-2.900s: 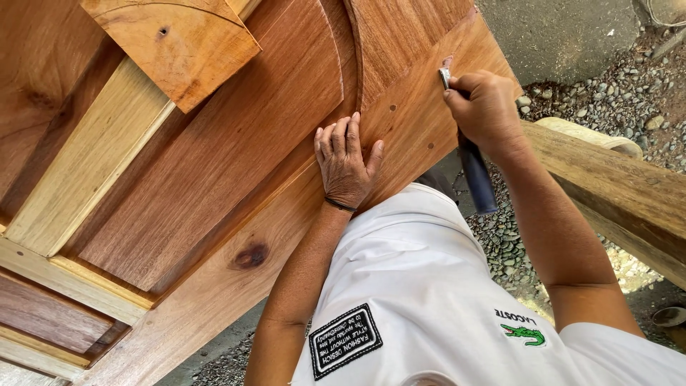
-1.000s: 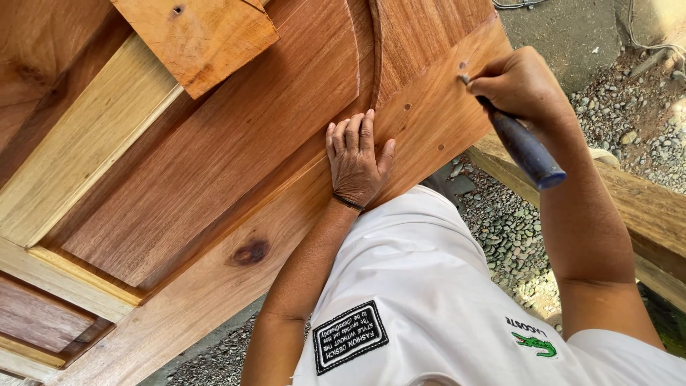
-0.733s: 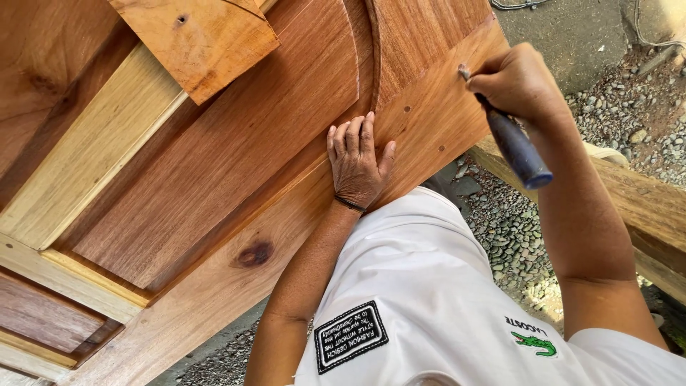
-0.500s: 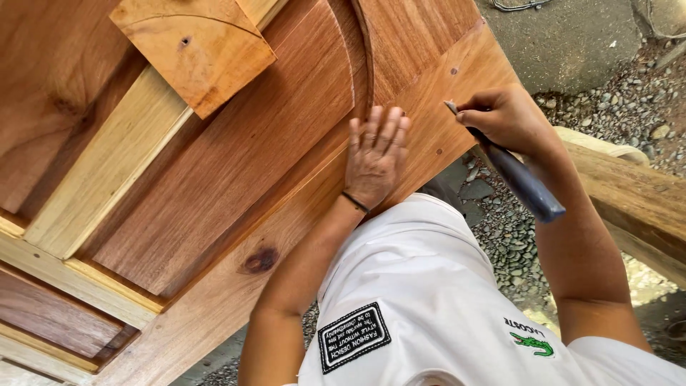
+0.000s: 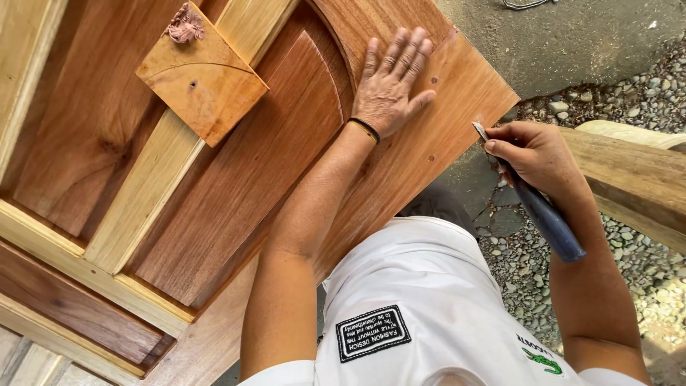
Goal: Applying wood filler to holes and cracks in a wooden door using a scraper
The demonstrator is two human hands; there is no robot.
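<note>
A large panelled wooden door (image 5: 243, 186) of reddish-brown wood lies flat in front of me. My left hand (image 5: 391, 80) rests palm down with fingers spread on the door's frame near its far corner; a black band circles that wrist. My right hand (image 5: 537, 156) grips a tool with a dark blue handle (image 5: 547, 220) and a small metal tip (image 5: 479, 131), held just off the door's right edge, not touching the wood. A small square block of lighter wood (image 5: 201, 77) with a lump of pinkish putty (image 5: 186, 26) lies on the door's pale middle rail.
A rough timber beam (image 5: 636, 179) runs along the right, under the door's edge. Grey gravel (image 5: 643, 93) and a concrete patch (image 5: 572, 43) cover the ground beyond. My white shirt (image 5: 421, 314) fills the bottom of the view.
My left hand slid further up the door frame toward the corner. My right hand with the blue-handled tool drew back from the door's surface to just beyond its right edge.
</note>
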